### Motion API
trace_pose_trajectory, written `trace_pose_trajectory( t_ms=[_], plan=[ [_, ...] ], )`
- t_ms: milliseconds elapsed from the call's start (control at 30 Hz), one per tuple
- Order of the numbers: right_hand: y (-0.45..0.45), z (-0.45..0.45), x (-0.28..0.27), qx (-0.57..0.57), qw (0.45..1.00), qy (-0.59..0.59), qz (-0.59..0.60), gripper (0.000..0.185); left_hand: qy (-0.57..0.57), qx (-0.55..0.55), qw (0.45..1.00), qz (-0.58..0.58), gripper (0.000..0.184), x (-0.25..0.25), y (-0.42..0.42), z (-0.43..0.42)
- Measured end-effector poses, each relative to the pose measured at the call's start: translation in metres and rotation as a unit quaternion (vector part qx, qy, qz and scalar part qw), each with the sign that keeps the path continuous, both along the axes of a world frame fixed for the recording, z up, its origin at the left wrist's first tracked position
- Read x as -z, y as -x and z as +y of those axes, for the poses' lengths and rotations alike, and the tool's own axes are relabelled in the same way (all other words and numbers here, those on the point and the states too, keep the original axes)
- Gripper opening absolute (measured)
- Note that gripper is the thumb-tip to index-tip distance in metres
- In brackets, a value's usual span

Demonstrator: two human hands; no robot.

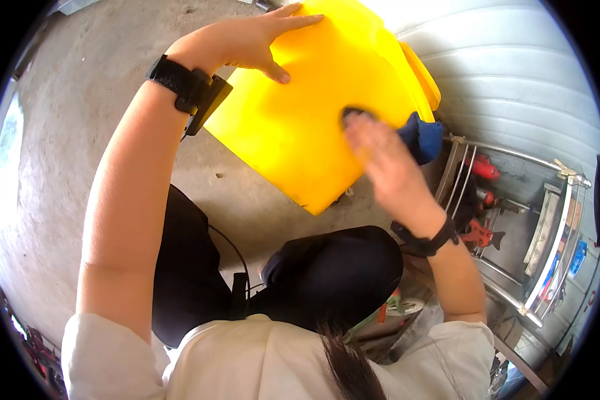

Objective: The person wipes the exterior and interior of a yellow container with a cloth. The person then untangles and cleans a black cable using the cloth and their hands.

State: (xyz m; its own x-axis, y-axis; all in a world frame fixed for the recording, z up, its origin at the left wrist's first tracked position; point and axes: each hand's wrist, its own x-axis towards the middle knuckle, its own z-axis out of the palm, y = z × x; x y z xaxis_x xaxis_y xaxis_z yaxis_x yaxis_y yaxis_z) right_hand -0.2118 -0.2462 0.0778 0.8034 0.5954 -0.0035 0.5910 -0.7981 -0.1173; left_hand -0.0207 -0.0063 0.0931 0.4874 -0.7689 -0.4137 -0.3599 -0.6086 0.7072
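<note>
A large, smooth yellow plastic piece [293, 133], like a bin or panel, stands tilted in front of me with a corner pointing my way. My left hand [260, 37] lies against its upper left part, fingers spread. Over the face of the yellow piece, my right hand [383, 157] is smeared by motion and closed on a small dark object [359, 112]. That object's kind is too blurred to make out; most of it is hidden under the fingers. Just right of this hand, a dark blue cloth [421, 137] hangs at the yellow piece's edge.
A metal rack [503, 273] at the right holds red-handled tools [480, 233] and other items. Behind it runs a white ribbed wall [513, 73]. Concrete floor [67, 133] spreads to the left. A black cable [237, 250] lies by my bent legs.
</note>
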Motion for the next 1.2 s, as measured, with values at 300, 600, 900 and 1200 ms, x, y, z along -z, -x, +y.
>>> trace_pose_trajectory(
  t_ms=[300, 600, 900, 1200],
  plan=[
    [-0.025, 0.015, -0.004, 0.025, 0.999, -0.025, 0.011, 0.048, 0.061, 0.009, 0.998, -0.020, 0.098, 0.017, -0.003, 0.008],
    [0.004, -0.012, -0.012, -0.047, 0.997, 0.050, 0.032, 0.047, 0.012, 0.007, 0.997, -0.071, 0.095, 0.062, -0.021, 0.000],
    [0.045, 0.014, -0.008, -0.177, 0.964, -0.067, 0.189, 0.041, 0.027, -0.015, 0.999, 0.027, 0.091, 0.003, -0.001, 0.001],
    [0.003, 0.022, -0.009, -0.116, 0.964, -0.161, 0.178, 0.034, 0.011, -0.014, 1.000, 0.011, 0.085, 0.002, 0.000, 0.002]
  ],
)
